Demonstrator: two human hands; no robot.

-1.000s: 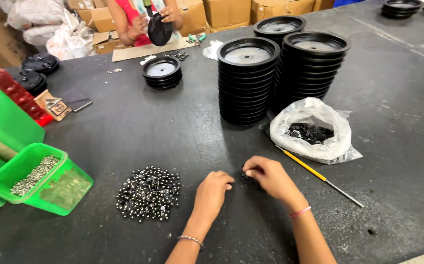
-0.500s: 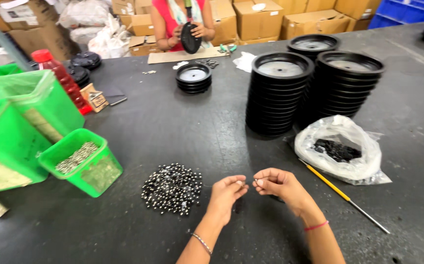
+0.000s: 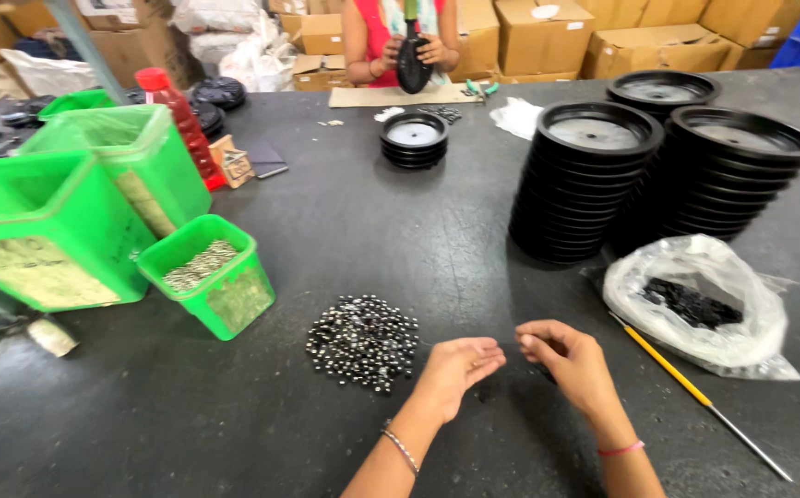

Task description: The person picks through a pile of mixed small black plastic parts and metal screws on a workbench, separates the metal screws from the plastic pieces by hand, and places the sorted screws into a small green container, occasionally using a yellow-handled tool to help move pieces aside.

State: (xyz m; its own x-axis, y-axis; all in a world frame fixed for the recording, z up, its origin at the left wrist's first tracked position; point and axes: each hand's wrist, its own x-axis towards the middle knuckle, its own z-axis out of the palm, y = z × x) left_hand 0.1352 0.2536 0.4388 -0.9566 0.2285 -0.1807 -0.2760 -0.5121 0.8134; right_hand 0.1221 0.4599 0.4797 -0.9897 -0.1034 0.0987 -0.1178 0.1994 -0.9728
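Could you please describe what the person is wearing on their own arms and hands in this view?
Both forearms are bare, with no sleeves or gloves in view. The left hand has a thin, silvery beaded bracelet at the wrist. The right hand has a slim pink band around its wrist. No rings or markings can be made out.

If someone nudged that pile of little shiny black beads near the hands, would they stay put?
Probably not. The bead pile is made of small, rounded, glossy pieces lying loose on the flat dark table, so a push would likely scatter and roll them. They look slippery, so pinching single ones may be fiddly. Each seems light.
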